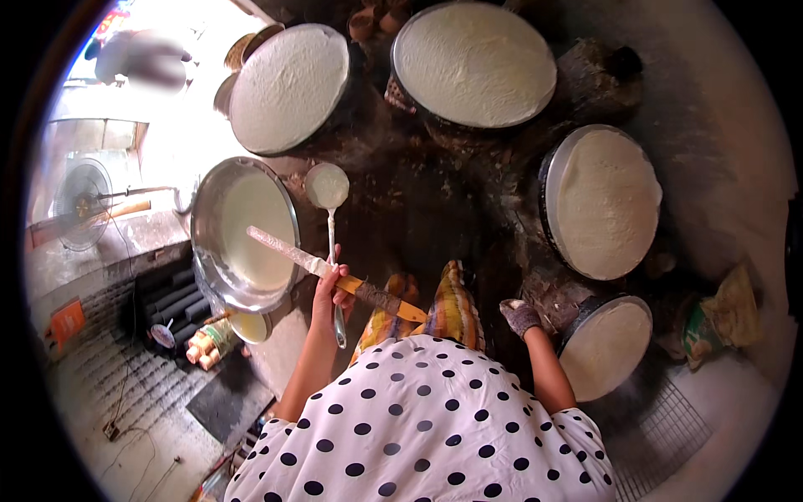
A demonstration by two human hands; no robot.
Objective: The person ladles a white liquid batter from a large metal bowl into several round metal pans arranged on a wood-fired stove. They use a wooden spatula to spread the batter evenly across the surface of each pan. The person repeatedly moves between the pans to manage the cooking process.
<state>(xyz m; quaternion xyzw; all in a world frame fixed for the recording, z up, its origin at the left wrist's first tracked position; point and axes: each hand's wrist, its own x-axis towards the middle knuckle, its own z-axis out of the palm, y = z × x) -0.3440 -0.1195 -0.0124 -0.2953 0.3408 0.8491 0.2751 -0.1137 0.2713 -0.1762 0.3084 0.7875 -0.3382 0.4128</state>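
My left hand (332,292) grips a metal ladle (332,229) and a long flat spatula (292,252) together. The ladle's bowl holds pale batter. The spatula has a yellow handle with dark wrapping, and its whitened blade crosses over the rim of a steel basin (295,213) of pale liquid batter (251,232). My right hand (521,317) wears a dark knitted glove with pale fingertips showing. It hangs low beside the nearest round pan (608,351), apart from it; whether its fingers hold anything is unclear. A pale layer covers that pan.
More pale-covered round pans stand around me: far left (292,88), far middle (473,63) and right (602,201). A fan (83,204) stands at the left. Dark cylinders (179,301) lie beyond the basin. A wire rack (665,427) and sack (721,314) are at the right.
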